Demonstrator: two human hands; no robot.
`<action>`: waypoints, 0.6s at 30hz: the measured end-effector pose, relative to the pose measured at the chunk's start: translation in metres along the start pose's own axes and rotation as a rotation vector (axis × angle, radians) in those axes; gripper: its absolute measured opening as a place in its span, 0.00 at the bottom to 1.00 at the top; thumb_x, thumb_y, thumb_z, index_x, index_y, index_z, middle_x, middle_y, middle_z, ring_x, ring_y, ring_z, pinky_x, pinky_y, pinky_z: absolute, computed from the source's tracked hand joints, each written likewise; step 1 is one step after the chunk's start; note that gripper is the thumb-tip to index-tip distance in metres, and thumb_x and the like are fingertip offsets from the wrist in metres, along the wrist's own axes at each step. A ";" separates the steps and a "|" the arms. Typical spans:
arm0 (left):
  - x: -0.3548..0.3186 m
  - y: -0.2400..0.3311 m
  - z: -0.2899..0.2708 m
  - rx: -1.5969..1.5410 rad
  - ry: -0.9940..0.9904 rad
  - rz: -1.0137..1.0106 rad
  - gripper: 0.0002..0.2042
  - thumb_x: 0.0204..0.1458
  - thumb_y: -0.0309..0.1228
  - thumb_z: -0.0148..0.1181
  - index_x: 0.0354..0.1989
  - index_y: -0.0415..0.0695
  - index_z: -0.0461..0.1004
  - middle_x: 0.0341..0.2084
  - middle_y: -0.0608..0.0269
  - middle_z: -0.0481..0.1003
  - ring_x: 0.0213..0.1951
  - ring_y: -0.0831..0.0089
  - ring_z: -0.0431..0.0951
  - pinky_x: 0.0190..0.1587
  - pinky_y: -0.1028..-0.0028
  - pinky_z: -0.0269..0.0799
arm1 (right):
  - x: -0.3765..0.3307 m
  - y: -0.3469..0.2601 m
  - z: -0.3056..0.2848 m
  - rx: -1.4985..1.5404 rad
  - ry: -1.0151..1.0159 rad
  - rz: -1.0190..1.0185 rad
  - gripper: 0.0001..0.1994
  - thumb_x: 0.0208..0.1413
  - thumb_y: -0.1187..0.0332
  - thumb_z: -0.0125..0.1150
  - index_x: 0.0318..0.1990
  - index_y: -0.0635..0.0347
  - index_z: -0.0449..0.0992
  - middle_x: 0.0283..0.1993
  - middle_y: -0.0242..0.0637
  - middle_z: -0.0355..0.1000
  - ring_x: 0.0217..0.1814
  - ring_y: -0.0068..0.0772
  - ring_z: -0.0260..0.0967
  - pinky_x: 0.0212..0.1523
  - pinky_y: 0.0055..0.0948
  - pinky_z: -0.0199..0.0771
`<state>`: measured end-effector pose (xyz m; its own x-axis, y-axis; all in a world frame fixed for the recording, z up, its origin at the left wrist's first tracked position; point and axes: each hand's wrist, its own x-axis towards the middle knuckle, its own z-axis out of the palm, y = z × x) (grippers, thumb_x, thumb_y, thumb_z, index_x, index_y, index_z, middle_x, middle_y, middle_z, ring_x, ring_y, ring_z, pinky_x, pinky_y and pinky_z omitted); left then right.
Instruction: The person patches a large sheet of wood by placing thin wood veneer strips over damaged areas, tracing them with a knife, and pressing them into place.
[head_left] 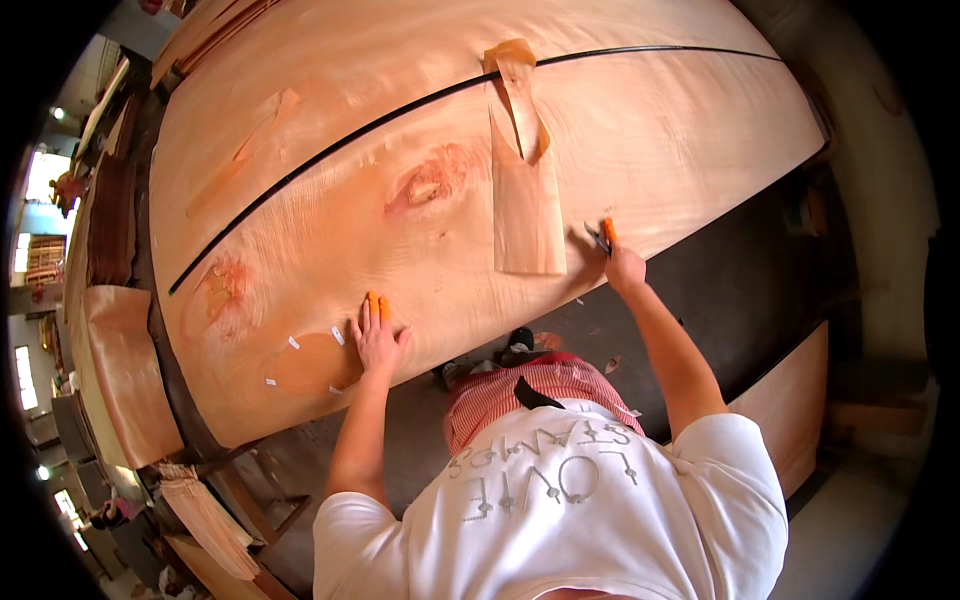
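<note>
A large pale wood veneer sheet with reddish knots spreads in front of me. My left hand rests on it near its front edge, fingers stretched, with orange covers on two fingertips. Just left of that hand is a darker veneer patch with small white tape pieces around it. At the sheet's front edge, further right, my right hand is closed on a small knife; its blade points up and left, and orange shows at a fingertip. A loose veneer strip, split at its upper end, lies left of this hand.
A long thin black strip crosses the veneer. Torn veneer pieces lie further back. Another veneer sheet and stacked offcuts are at the left. Dark floor shows below the front edge, with a board at the right.
</note>
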<state>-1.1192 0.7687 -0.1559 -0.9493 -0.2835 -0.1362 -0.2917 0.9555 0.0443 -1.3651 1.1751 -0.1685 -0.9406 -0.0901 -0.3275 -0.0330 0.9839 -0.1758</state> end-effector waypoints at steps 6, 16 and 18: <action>0.008 0.015 -0.011 -0.029 -0.017 -0.080 0.37 0.46 0.46 0.57 0.63 0.41 0.51 0.64 0.54 0.47 0.65 0.59 0.46 0.63 0.52 0.40 | 0.007 0.015 0.007 0.312 -0.062 -0.028 0.18 0.55 0.61 0.47 0.52 0.52 0.67 0.29 0.46 0.74 0.33 0.50 0.72 0.34 0.42 0.70; 0.020 0.025 -0.016 -0.364 0.156 -0.074 0.30 0.50 0.43 0.54 0.59 0.38 0.57 0.58 0.45 0.57 0.59 0.53 0.59 0.58 0.58 0.56 | -0.016 -0.091 0.017 1.133 -0.200 -0.009 0.16 0.49 0.64 0.63 0.41 0.64 0.68 0.25 0.29 0.68 0.25 0.16 0.63 0.24 0.18 0.62; 0.030 0.025 -0.017 -0.472 0.257 0.039 0.31 0.48 0.38 0.59 0.59 0.38 0.56 0.57 0.43 0.58 0.56 0.50 0.62 0.56 0.60 0.60 | -0.035 -0.125 -0.006 1.156 -0.193 -0.080 0.13 0.51 0.65 0.62 0.38 0.63 0.69 0.24 0.23 0.64 0.24 0.12 0.57 0.23 0.17 0.58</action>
<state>-1.1565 0.7825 -0.1417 -0.9414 -0.3158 0.1183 -0.2206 0.8419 0.4926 -1.3296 1.0565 -0.1297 -0.8798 -0.2645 -0.3949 0.3301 0.2577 -0.9081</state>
